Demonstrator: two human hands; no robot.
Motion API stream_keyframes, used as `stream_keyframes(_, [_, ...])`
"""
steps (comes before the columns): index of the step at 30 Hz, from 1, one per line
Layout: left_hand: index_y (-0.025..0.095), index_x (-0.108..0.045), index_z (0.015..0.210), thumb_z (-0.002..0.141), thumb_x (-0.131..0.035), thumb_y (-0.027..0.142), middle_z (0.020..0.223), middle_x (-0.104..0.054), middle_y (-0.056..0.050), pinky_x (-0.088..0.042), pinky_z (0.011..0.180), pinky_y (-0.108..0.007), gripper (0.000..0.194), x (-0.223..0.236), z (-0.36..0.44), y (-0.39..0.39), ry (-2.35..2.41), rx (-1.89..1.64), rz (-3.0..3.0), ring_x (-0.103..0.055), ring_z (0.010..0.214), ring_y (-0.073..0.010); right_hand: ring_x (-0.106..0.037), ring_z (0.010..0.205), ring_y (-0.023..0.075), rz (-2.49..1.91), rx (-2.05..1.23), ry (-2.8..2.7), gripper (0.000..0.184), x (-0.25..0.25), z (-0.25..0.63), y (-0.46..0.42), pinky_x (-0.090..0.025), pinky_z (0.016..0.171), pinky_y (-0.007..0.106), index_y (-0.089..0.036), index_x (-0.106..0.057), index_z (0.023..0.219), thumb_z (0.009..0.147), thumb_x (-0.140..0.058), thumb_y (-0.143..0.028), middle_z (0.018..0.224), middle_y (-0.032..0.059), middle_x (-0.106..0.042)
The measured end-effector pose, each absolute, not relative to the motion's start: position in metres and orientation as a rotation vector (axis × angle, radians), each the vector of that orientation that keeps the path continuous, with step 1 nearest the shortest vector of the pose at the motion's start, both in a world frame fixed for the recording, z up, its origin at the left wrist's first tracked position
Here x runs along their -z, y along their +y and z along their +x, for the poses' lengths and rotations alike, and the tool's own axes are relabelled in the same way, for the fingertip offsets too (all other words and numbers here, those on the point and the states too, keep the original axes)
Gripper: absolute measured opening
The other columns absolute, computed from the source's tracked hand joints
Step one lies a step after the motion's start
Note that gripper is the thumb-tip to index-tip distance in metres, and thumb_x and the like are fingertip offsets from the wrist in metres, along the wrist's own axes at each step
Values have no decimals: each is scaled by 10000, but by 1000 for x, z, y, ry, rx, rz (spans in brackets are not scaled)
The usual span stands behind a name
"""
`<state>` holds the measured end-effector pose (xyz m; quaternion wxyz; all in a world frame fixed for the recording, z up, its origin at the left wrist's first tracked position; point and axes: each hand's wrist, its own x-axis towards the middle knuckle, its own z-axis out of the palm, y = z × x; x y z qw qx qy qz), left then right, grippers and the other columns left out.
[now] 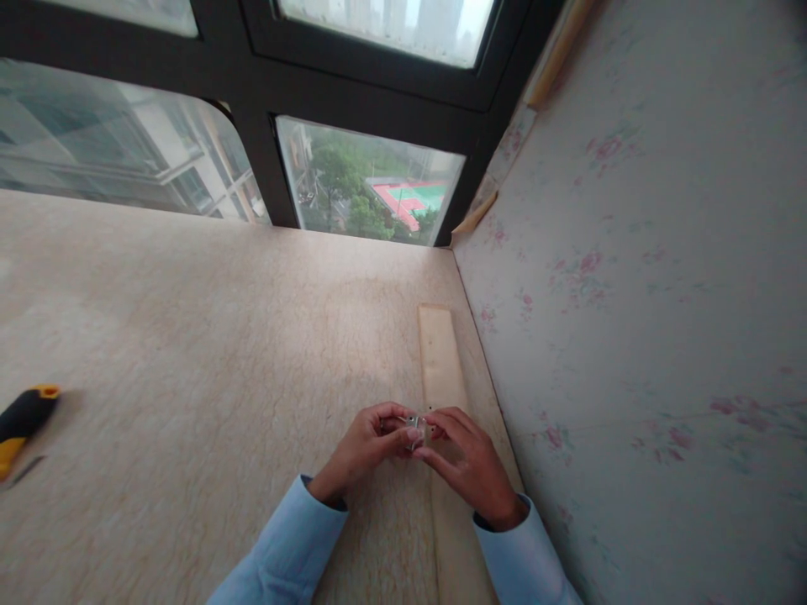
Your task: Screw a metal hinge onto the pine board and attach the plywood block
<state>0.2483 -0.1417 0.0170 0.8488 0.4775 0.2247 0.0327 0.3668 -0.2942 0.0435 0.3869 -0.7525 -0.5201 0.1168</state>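
Between my fingertips is a small silvery metal hinge (417, 430), with dark screw holes showing in its plates. My left hand (371, 441) grips it from the left, thumb on top and fingers curled round the edge. From the right, my right hand (470, 462) pinches the other side between thumb and fingers. Below the hands a long pale wooden board (441, 353) lies flat, running along the wall. Fingers cover part of the hinge, and whether it touches the board I cannot tell.
A black-and-yellow tool handle (29, 420) lies at the left edge of the marbled ledge (189, 378), a thin dark piece (26, 472) beside it. Flowered wallpaper covers the wall (630, 336) close on my right. A dark-framed window (371, 92) stands behind the ledge.
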Motion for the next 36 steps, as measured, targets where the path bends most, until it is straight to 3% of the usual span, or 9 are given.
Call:
stream_keyframes(6, [121,-656,867,632,-854,434,729,-701,-52,-505,611,-258,439,-18,253,-150,569,-135,1039,-639,628,-145,-664,815,188,-1916,-294,-1352,319,-42,371,-296,-572,755,331,-227,-622,1130,888,-673,-429,1014,71,-674])
stream_keyframes(16, [144,-616,948,641,-834,415,705,-702,-44,-499,600,-270,464,-20,254,-154,562,-160,1034,-639,601,-155,-668,820,198,-1953,-270,-1309,291,-42,378,-299,-583,763,352,-228,-633,1116,888,-679,-403,1008,74,-681])
stream_keyframes(22, [144,-614,1006,695,-757,331,685,-693,-31,-474,556,-255,390,-22,263,-166,657,-193,1171,-636,593,-166,-642,1019,250,-2021,-210,-1308,302,-29,387,-305,-564,908,435,-257,-637,1166,890,-677,-373,1089,86,-657])
stream_keyframes(28, [144,-606,1014,728,-692,308,659,-682,-27,-479,543,-264,341,-23,274,-176,767,-225,1257,-648,591,-186,-533,1249,288,-2100,-114,-1337,240,-19,394,-308,-488,1037,538,-267,-670,1140,910,-648,-330,1328,114,-576])
stream_keyframes(36, [147,-620,1057,766,-674,347,704,-698,-38,-493,583,-279,357,-16,273,-177,836,-278,1409,-669,616,-197,-454,1345,301,-2142,-153,-1391,292,-15,391,-307,-426,1088,576,-241,-646,1175,885,-675,-265,1433,125,-519])
